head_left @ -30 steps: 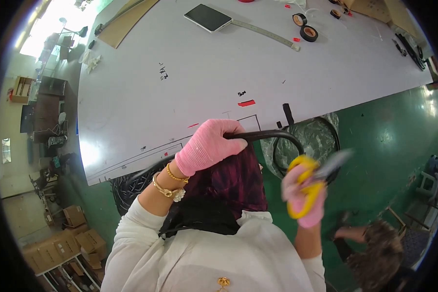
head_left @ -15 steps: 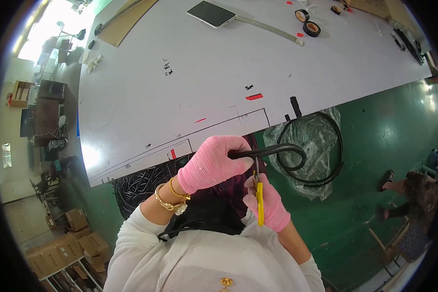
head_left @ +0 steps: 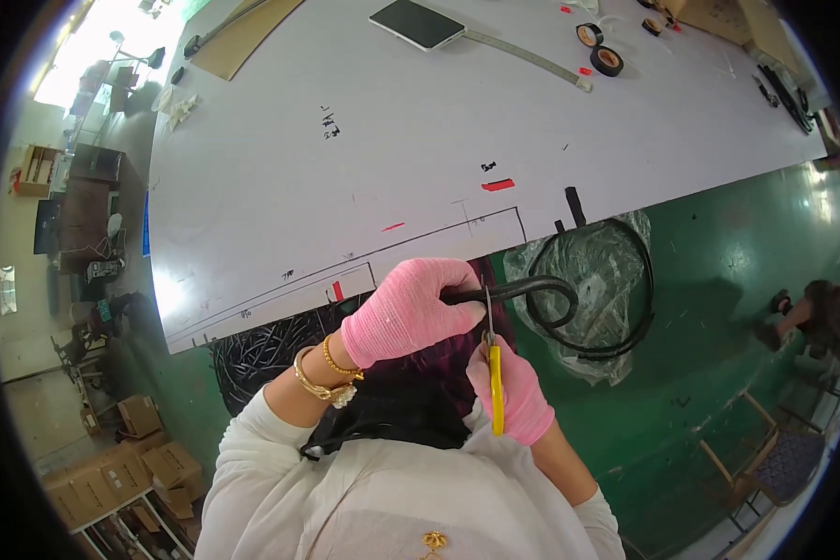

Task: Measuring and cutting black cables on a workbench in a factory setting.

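My left hand (head_left: 411, 313), in a pink knit glove, is closed on a thick black cable-like strip (head_left: 530, 284). The strip sticks out to the right and curls into a loop past the table edge. Below it, my right hand (head_left: 516, 392), also gloved in pink, grips yellow-handled scissors (head_left: 497, 387). The scissor blades point up and meet the strip just right of my left fingertips. Whether they have cut into it, I cannot tell.
The white table (head_left: 252, 205) carries marker lines, a phone (head_left: 418, 23), a ruler strip (head_left: 532, 61) and black tape rolls (head_left: 607, 62). A plastic bag (head_left: 588, 280) with coiled black strip lies at right. Black strips (head_left: 271, 355) are heaped below the table edge. A person (head_left: 817, 313) is at far right.
The scissor blades have tilted slightly left against the strip, and the strip's loop has shifted a little left. My left hand keeps its hold. The person at far right has moved.
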The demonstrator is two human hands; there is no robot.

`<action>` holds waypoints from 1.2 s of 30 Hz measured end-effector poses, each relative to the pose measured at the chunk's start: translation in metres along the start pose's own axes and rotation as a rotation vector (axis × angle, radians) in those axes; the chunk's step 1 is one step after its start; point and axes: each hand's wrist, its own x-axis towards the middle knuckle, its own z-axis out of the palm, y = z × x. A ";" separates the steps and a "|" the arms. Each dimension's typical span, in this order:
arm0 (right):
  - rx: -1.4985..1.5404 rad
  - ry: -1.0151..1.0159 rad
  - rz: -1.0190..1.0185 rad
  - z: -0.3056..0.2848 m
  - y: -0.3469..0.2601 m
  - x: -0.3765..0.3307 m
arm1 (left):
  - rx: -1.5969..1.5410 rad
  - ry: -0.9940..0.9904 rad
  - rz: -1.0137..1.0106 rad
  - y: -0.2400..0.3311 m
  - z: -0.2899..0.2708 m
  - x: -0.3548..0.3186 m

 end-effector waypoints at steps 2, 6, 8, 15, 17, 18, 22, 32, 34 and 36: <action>0.104 0.029 -0.018 0.001 -0.004 -0.001 | -0.010 -0.013 -0.005 0.001 -0.001 0.001; 0.291 0.100 0.090 0.003 -0.005 -0.004 | 0.054 -0.104 0.031 -0.006 -0.009 0.003; 0.320 0.077 0.101 0.001 -0.006 -0.006 | 0.117 -0.141 0.066 -0.014 -0.008 0.008; 0.440 -0.018 0.312 -0.006 -0.024 -0.017 | -0.424 -0.608 -0.017 0.000 -0.018 0.017; 0.463 -0.020 0.365 -0.009 -0.025 -0.018 | -0.437 -0.641 -0.017 0.000 -0.018 0.018; 0.475 -0.025 0.304 -0.011 -0.022 -0.020 | -0.409 -0.639 -0.011 0.000 -0.017 0.017; 0.629 0.196 0.047 -0.019 0.012 -0.036 | -0.396 -0.555 0.060 -0.004 -0.027 0.002; -0.088 0.174 -0.443 -0.016 -0.030 0.031 | -0.547 0.317 -0.182 -0.080 -0.093 -0.195; -0.288 0.088 -0.498 -0.013 -0.057 0.034 | -0.018 0.848 -0.385 -0.140 -0.101 -0.259; -0.067 -0.011 -0.371 0.006 -0.060 0.042 | 0.390 0.911 -0.384 -0.139 -0.099 -0.273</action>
